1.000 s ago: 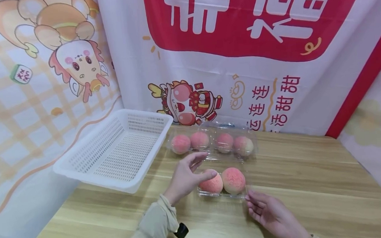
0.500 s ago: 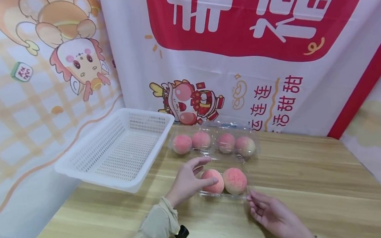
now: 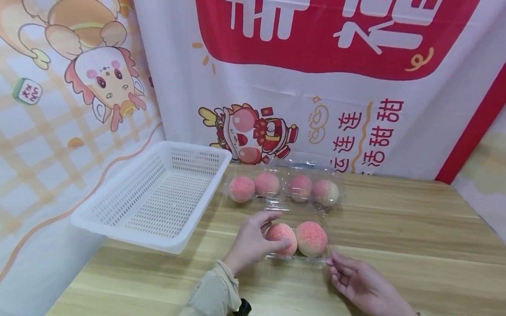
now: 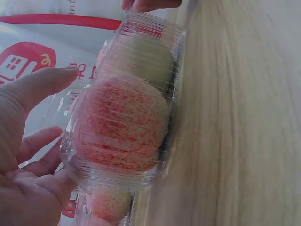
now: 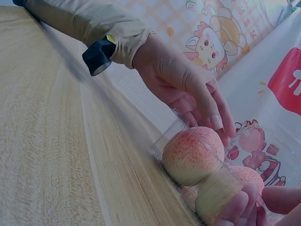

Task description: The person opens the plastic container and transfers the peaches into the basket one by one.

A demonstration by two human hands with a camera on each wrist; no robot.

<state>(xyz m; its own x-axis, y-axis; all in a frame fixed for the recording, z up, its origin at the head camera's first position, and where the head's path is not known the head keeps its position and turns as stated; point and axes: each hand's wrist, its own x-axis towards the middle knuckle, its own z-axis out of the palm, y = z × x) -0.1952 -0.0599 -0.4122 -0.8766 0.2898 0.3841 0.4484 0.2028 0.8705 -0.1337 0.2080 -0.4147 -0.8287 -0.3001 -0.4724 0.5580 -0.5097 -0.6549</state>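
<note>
Two pink-and-cream peaches (image 3: pixel 312 239) sit side by side in a clear plastic box (image 3: pixel 300 260) on the table. My right hand (image 3: pixel 365 281) pinches the box's near right corner between thumb and fingers. At the other end, my left hand (image 3: pixel 251 240) arches over the left peach (image 3: pixel 282 237), thumb on the near side and fingers on the far side. The left wrist view shows this hand (image 4: pixel 35 136) with thumb and fingers spread beside the box end. Seen from the right wrist, the left thumb and fingers hang close over the peach (image 5: pixel 193 155).
Behind, another clear plastic box (image 3: pixel 282 205) holds several peaches (image 3: pixel 300 188) near the wall cloth. A white slotted plastic basket (image 3: pixel 200 219) stands at the left. Bare wooden table (image 3: pixel 404 216) extends to the right.
My left hand has moved slightly lower and closer around the left peach. The right hand keeps its pinch on the box corner, and the box stays nearly in place.
</note>
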